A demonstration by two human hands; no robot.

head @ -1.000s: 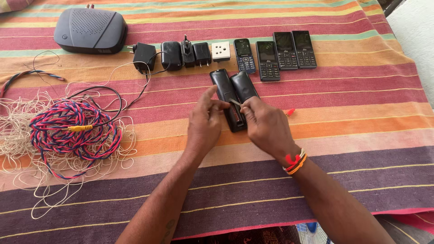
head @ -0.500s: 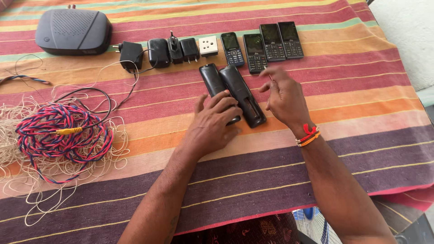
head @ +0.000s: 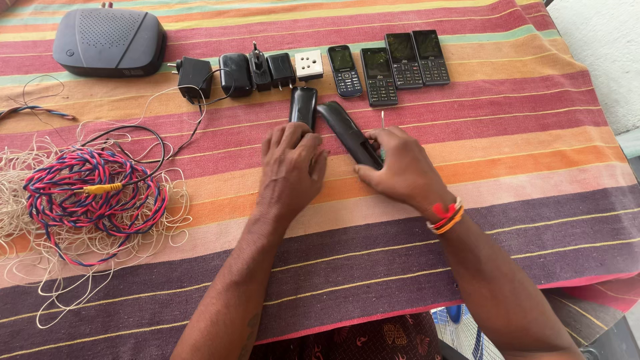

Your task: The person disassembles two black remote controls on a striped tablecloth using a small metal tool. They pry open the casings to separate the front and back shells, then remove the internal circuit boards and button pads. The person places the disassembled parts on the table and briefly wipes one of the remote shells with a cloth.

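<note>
Two long black remote controls lie side by side on a striped cloth (head: 533, 167). My left hand (head: 291, 163) rests palm down over the near end of the left remote (head: 303, 107). My right hand (head: 400, 167), with red and orange threads at the wrist, grips the near end of the right remote (head: 347, 130), which lies slanted. A thin metal tool (head: 382, 120) pokes out just above my right hand.
Behind the remotes runs a row of black chargers (head: 237, 73), a white socket (head: 309, 65) and several keypad phones (head: 390, 63). A dark set-top box (head: 110, 41) sits far left. Coiled red-blue wire (head: 87, 190) and loose white string (head: 20, 220) lie at left.
The two remotes have come apart and moved up the cloth. My left hand now lies flat on the left one, and my right hand has closed on the right one.
</note>
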